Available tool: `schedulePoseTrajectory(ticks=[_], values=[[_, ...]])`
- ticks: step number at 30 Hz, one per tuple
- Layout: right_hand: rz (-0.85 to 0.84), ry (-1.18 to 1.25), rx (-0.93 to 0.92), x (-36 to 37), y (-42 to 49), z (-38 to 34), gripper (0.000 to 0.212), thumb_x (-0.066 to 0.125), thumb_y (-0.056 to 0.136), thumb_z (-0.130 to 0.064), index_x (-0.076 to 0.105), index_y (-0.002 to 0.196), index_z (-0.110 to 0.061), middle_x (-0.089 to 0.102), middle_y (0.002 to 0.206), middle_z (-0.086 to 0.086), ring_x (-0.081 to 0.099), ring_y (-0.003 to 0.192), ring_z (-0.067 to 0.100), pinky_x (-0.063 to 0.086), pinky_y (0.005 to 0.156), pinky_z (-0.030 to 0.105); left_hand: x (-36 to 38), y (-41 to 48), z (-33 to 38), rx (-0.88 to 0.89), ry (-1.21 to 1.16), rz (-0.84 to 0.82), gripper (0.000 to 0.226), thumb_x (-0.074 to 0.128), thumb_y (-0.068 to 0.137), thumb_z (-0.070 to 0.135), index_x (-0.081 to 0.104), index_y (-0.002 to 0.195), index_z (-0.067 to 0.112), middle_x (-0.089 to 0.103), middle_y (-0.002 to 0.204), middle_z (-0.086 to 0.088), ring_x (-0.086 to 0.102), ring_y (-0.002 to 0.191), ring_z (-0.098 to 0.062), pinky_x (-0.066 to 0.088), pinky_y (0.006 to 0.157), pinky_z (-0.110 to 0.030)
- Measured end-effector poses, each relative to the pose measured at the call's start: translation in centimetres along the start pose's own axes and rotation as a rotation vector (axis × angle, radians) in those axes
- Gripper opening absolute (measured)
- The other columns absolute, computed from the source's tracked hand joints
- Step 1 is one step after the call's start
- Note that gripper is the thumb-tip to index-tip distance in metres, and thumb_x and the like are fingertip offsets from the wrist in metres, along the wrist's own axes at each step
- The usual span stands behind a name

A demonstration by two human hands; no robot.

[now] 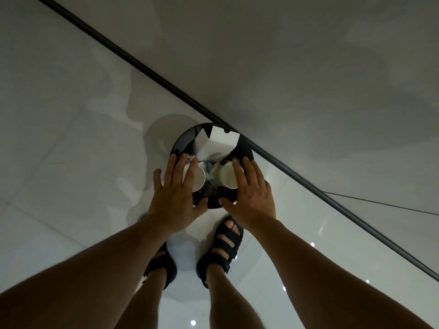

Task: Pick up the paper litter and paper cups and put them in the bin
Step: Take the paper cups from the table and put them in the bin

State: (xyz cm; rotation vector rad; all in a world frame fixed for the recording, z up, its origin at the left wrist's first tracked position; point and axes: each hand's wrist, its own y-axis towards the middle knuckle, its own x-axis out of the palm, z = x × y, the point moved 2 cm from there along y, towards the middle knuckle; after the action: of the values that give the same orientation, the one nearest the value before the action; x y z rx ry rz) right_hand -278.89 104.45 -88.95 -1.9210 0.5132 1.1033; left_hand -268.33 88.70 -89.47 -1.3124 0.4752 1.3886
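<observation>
**Both hands flat and spread over the bin**

Your left hand (174, 198) is fully opened out, with straight, fanned fingers that grip nothing. Its fingertips lie across the left paper cup (200, 178), and its thumb points at the near rim of the black round bin (247, 148). Your right hand (251, 195) mirrors it: the fingers are straight and apart and hold nothing, reaching over the right paper cup (226, 174). From above you cannot tell whether either hand touches its cup or only hovers over it.

Both cups sit inside the bin, mouths up, side by side, with crumpled paper (209, 167) between them. A white paper sheet (221, 141) stands tilted against the far side, poking above the rim.

The bin stands on the glossy tiled floor (71, 150), against the dark skirting strip (142, 65), just ahead of your sandals (223, 248).
</observation>
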Motion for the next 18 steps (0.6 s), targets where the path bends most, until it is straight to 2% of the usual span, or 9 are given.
schedulePoseTrajectory(ticks=[6, 10, 14, 18], values=[[-0.01, 0.052, 0.054, -6.5, -5.3, -0.9, 0.095, 0.054, 0.084, -0.067, -0.005, 0.152, -0.036, -0.005, 0.164, -0.003, -0.012, 0.15, 0.019, 0.0, 0.112, 0.036, -6.8, -3.4, 2.3, -0.005, 0.054, -0.087, 0.1, 0.049, 0.076, 0.069, 0.008, 0.152, 0.019, 0.011, 0.159, -0.011, 0.01, 0.146, -0.034, 0.025, 0.11, -0.06], [-0.005, 0.08, 0.108, -11.6, -8.9, -1.9, 0.094, 0.05, 0.086, -0.069, -0.005, 0.153, -0.037, -0.011, 0.164, -0.005, -0.017, 0.149, 0.018, -0.004, 0.11, 0.037, -12.2, -5.8, 4.6, -0.005, 0.079, -0.084, 0.096, 0.047, 0.078, 0.069, 0.011, 0.153, 0.021, 0.01, 0.16, -0.008, 0.007, 0.147, -0.031, 0.022, 0.112, -0.055], [0.026, 0.092, 0.103, -17.0, -12.7, -3.2, 0.09, 0.046, 0.087, -0.068, -0.004, 0.154, -0.036, -0.011, 0.164, -0.003, -0.018, 0.149, 0.019, -0.004, 0.112, 0.037, -17.7, -9.3, 6.8, 0.03, 0.092, -0.058, 0.092, 0.041, 0.079, 0.068, 0.013, 0.153, 0.021, 0.01, 0.161, -0.008, 0.008, 0.147, -0.031, 0.021, 0.113, -0.056], [0.013, 0.069, 0.113, -21.5, -17.0, -4.9, 0.088, 0.044, 0.089, -0.068, -0.004, 0.154, -0.035, -0.011, 0.164, -0.001, -0.016, 0.149, 0.022, 0.002, 0.118, 0.042, -22.4, -12.4, 9.2, 0.077, 0.133, -0.107, 0.091, 0.035, 0.084, 0.069, -0.006, 0.152, 0.026, -0.009, 0.161, -0.002, -0.009, 0.148, -0.026, 0.008, 0.116, -0.051]])
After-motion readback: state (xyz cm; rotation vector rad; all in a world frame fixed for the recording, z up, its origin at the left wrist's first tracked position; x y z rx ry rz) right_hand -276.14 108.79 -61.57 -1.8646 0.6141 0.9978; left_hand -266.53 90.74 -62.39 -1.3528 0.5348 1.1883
